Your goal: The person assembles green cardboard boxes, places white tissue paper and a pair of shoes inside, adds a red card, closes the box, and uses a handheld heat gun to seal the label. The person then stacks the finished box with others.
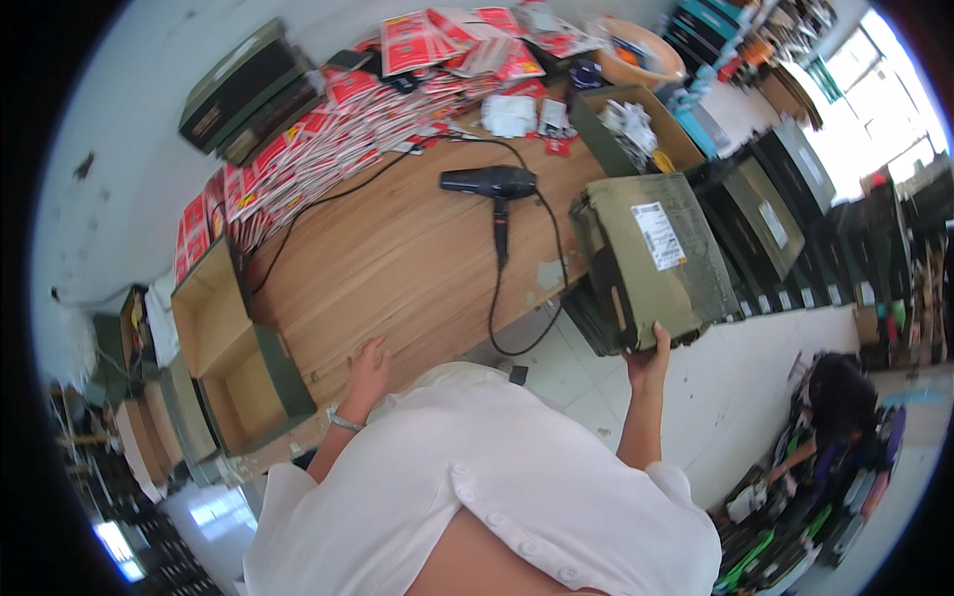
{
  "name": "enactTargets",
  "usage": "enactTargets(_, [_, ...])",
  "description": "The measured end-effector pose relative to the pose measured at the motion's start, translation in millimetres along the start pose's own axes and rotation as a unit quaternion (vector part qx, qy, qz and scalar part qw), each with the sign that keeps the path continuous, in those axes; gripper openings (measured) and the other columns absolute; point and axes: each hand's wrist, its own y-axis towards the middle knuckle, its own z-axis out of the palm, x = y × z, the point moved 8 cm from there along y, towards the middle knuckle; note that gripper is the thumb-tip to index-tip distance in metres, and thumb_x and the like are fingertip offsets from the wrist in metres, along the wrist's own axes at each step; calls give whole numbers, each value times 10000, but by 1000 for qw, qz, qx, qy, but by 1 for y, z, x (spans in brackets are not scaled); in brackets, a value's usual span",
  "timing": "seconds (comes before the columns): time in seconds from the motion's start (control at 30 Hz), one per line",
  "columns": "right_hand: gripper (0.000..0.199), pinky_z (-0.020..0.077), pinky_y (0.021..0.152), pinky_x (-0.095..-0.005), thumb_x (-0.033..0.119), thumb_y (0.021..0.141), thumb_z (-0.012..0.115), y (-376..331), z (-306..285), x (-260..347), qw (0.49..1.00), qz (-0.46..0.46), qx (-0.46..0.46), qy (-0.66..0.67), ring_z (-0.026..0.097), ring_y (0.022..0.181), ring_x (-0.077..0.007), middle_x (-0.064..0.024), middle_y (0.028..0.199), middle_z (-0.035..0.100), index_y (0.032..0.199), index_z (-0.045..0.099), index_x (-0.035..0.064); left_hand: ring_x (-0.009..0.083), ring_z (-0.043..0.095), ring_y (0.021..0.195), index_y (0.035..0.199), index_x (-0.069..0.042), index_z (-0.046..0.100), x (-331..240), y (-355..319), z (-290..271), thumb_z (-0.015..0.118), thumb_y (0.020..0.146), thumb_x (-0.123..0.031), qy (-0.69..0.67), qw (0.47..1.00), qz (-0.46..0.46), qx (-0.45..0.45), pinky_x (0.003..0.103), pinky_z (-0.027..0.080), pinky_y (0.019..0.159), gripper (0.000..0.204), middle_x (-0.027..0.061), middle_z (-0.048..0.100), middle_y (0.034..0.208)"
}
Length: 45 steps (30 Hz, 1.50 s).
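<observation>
My right hand (648, 366) grips the near lower edge of an olive-green shoebox (696, 283) wrapped in clear tape, with a white label on top. The thumb lies against the box's side, and the other fingers are partly hidden under it. The box leans at the table's right end, with another dark box under it. My left hand (368, 372) rests at the near edge of the wooden table (397, 238), fingers apart and nothing in them. Left of it lies an opened, empty shoebox (256, 382), its lid spread beside it. A black hair dryer (500, 189) lies mid-table.
Red-and-white printed packets (328, 149) are heaped along the back. The dryer's black cord loops across the table and over its front edge. A green open box (636, 129) holds small packets at the back right. More shoeboxes (765, 214) stand at the right.
</observation>
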Motion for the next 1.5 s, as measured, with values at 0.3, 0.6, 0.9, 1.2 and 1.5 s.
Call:
enactTargets(0.3, [540,444,973,-440,241,799,669,-44,162,-162,957,214,181,-73,550,1141,-258,-88,1222,580,1285,507,71,277,504,1238,1463,-62,315,23,7,22,540,974,-393,-312,940,-59,126,379,427,1007,632,202,468,1394])
enactTargets(0.6, [505,472,903,-369,225,838,681,-123,235,-333,742,413,306,-430,596,1041,-259,-112,1239,571,1268,503,32,333,313,1370,1450,51,-216,125,25,0,658,881,-449,-373,910,-121,-137,351,274,1123,1156,281,144,1529])
enactTargets(0.9, [571,417,953,-470,398,926,575,30,300,-283,530,-307,297,-733,517,1168,-425,-294,1263,535,1279,500,-44,310,447,1265,1514,-8,22,134,-3,43,579,929,-481,-446,875,-145,-122,372,415,1011,937,244,431,1392])
enactTargets(1.2, [527,496,735,-393,455,898,628,-105,250,-302,596,-37,391,-700,643,789,-237,-208,788,681,929,663,-70,444,478,1229,1502,-88,227,186,100,-97,514,955,-470,-174,960,-159,-153,466,381,1050,727,244,533,1310])
enactTargets(1.5, [502,430,842,-335,441,983,473,37,259,-244,782,-202,137,-573,581,956,-205,-156,1028,645,1157,599,-12,376,290,1387,1502,12,114,190,32,-53,489,948,-546,-312,903,-242,-168,417,249,1132,871,254,310,1484])
